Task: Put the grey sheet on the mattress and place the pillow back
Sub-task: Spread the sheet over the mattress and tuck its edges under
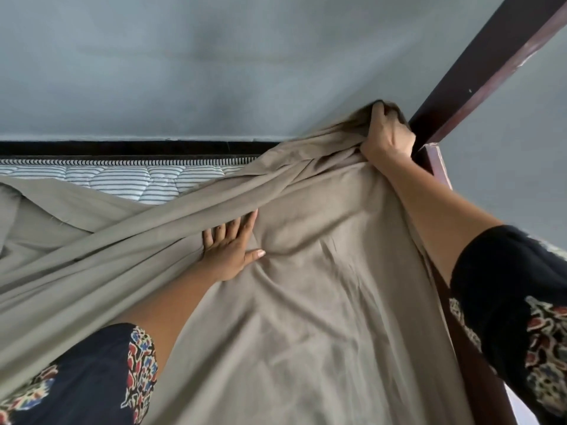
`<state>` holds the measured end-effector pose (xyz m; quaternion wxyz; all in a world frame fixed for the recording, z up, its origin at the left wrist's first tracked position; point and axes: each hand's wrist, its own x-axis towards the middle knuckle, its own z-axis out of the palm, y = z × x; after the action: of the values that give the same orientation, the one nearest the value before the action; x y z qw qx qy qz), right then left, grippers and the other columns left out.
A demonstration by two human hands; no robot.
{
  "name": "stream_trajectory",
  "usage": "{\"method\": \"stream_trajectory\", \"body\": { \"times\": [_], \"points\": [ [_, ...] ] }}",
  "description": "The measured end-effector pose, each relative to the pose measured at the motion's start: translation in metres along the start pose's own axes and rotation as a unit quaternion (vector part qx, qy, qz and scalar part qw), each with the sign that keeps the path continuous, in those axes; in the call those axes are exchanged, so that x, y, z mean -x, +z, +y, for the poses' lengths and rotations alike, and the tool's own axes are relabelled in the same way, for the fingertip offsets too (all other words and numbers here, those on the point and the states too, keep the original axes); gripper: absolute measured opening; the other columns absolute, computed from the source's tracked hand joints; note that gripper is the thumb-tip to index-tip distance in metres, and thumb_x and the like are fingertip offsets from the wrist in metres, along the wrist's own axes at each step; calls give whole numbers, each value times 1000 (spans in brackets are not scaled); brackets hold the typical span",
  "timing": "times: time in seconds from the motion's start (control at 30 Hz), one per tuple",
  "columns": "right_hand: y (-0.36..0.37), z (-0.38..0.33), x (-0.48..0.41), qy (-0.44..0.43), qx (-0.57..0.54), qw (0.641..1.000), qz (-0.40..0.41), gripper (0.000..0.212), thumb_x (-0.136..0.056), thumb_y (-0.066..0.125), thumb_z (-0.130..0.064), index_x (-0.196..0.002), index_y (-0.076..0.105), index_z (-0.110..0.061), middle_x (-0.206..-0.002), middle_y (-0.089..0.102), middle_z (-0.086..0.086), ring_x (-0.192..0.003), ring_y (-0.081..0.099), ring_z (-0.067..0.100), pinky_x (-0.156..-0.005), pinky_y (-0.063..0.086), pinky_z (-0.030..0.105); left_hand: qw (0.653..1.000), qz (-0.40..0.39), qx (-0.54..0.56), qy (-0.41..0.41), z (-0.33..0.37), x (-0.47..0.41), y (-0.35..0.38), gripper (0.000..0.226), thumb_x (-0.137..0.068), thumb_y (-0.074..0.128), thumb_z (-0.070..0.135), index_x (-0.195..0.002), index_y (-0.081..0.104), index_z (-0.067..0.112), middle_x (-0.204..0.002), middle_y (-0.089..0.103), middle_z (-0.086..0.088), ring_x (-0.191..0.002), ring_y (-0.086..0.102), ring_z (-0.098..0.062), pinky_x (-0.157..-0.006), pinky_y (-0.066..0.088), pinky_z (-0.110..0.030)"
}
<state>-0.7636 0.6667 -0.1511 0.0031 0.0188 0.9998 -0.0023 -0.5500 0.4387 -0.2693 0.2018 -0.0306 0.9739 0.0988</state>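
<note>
The right hand (388, 133) is clenching a bunched corner of the grey sheet (306, 302), which is lying wrinkled, taupe-tinged, over most of the striped mattress (138, 179), beside the dark wooden bedpost (478, 72). The left hand (231, 246) is pressing flat on the sheet, fingers straight and spread, fingertips disappearing under a diagonal fold.

Left forearm (171, 302) bare, reaching forward. Your left hand (231, 248) lies palm down, fingers straight and spread, thumb out to the right, pressing the grey sheet (306, 302). Right forearm (429, 210) stretched further ahead. Your right hand (388, 134) has its fingers curled round a bunched fold of the sheet.
</note>
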Motion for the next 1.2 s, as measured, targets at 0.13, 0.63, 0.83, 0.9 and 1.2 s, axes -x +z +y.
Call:
{"method": "stream_trajectory", "body": {
  "times": [0.13, 0.63, 0.83, 0.9, 1.2],
  "points": [
    [-11, 0, -21, 75, -126, 989, -17, 28, -93, 44, -8, -119, 55, -9, -125, 56, 16, -115, 55, 35, -90, 47, 41, 1000, 3, -18, -3, 2, 0, 1, 86, -89, 29, 68, -125, -42, 36, -156, -19, 3, -142, -4, -27, -111, 4, -50],
    [25, -38, 2, -272, 39, 959, -68, 41, -91, 47, -30, -132, 50, -27, -134, 51, 5, -124, 37, 30, -99, 30, 43, 996, 80, -28, 10, -4, -4, 16, 86, -65, -3, 78, -135, -34, 38, -158, 2, -1, -134, 20, -33, -105, 18, -48],
    [14, -91, -2, -106, -123, 986, -26, 30, -92, 41, -8, -113, 63, -11, -118, 58, 12, -114, 49, 32, -83, 41, 34, 993, 110, -36, 14, -7, -5, 17, 87, -76, 24, 73, -148, 6, 27, -142, 42, -7, -112, 35, -29, -89, 41, -50],
    [8, -101, -8, -48, -267, 962, -36, 38, -93, 36, -6, -126, 54, -11, -127, 55, 17, -116, 52, 32, -86, 41, 32, 993, 108, -46, 13, -8, -5, 15, 88, -76, 26, 72, -148, 13, 24, -139, 41, -7, -107, 38, -29, -82, 46, -47],
    [52, -64, 174, -58, -218, 974, -8, 71, -89, 49, -28, -151, 15, -26, -158, 13, 3, -146, 8, 22, -114, 3, 53, 999, -7, 30, -12, -2, -5, 8, 83, -91, 30, 65, -130, -38, 39, -156, -24, 3, -145, -12, -32, -113, -6, -50]
  ]
}}
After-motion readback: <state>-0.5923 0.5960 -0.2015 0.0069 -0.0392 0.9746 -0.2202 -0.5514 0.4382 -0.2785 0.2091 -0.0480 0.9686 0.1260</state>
